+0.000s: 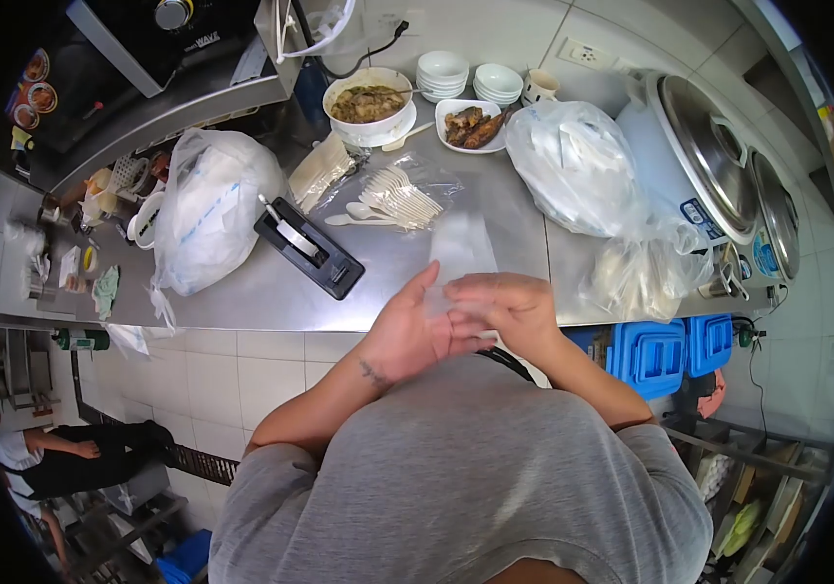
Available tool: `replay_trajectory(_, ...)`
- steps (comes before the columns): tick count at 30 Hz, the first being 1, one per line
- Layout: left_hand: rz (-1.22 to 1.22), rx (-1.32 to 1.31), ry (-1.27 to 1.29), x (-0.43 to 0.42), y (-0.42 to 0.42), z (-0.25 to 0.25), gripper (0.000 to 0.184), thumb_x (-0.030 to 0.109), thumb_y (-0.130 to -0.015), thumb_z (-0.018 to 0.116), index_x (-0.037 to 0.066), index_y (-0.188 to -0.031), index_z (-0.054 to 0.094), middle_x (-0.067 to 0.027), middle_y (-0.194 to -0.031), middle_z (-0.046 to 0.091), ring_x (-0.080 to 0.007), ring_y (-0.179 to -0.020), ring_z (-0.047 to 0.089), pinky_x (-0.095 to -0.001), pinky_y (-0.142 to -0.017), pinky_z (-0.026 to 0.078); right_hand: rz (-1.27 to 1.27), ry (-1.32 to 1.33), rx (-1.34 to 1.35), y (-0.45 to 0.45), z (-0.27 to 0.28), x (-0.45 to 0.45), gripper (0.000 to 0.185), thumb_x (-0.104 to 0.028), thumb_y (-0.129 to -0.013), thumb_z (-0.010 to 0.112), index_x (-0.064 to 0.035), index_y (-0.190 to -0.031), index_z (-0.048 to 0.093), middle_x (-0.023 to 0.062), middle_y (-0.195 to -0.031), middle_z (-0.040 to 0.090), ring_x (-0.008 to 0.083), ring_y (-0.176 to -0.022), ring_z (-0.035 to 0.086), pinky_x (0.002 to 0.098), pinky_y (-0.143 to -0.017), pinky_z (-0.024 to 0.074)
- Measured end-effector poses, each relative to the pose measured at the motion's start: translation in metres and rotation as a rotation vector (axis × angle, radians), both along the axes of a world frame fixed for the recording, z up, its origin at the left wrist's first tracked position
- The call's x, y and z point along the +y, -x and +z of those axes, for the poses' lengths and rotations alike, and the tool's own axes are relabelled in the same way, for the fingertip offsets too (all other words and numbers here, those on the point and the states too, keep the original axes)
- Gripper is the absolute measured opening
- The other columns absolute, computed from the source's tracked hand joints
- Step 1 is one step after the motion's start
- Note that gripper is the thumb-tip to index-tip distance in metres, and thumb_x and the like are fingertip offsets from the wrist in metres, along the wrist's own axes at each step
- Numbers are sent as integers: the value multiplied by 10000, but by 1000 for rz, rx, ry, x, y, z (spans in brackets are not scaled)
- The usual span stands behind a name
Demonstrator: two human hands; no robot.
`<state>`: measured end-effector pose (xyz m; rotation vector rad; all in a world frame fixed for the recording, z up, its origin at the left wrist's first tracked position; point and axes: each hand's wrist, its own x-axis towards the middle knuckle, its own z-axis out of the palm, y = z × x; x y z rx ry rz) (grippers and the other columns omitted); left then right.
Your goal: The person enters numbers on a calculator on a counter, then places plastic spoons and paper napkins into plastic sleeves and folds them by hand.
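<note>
Both my hands are close together over the counter's front edge. My left hand (405, 326) is palm-up with its thumb raised and its fingers stretched toward the other hand. My right hand (506, 307) has its fingers bent around a thin translucent piece of plastic (436, 303), which lies against the left palm; its exact shape is blurred. Just beyond the hands a clear plastic sleeve (463, 243) lies on the steel. Farther back are wooden spoons and forks (399, 199) on an opened clear wrapper. To the left stands a black tape dispenser (310, 248).
Stuffed white plastic bags (214, 209) flank the work area, with another bag (573, 165) at right. Behind are a bowl of stew (368, 102), a plate of fried food (472, 127) and stacked bowls (443, 73). A large lidded container (675, 146) stands right. Another person (66, 457) is at lower left.
</note>
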<state>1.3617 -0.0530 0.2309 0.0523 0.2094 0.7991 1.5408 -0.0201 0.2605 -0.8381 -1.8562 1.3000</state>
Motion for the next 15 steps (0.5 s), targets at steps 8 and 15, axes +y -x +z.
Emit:
replay_trajectory(8, -75, 196, 195, -26, 16, 3, 385, 292, -975, 510, -20, -1200, 520, -113, -1151, 605, -233, -1058, 601, -377, -928, 483, 265, -519, -240, 3, 0, -19, 196, -92, -751, 674, -147, -934, 719, 11, -989, 710, 195, -1033, 647, 441, -1019, 442)
replay_trajectory(15, -45, 221, 212, -17, 22, -37, 398, 181, -934, 580, -57, -1232, 467, -167, -1146, 597, -249, -1053, 608, -385, -931, 487, 301, -514, -258, 7, -3, -27, 201, -53, -737, 678, -139, -916, 712, 4, -955, 712, 205, -992, 662, 419, -998, 472)
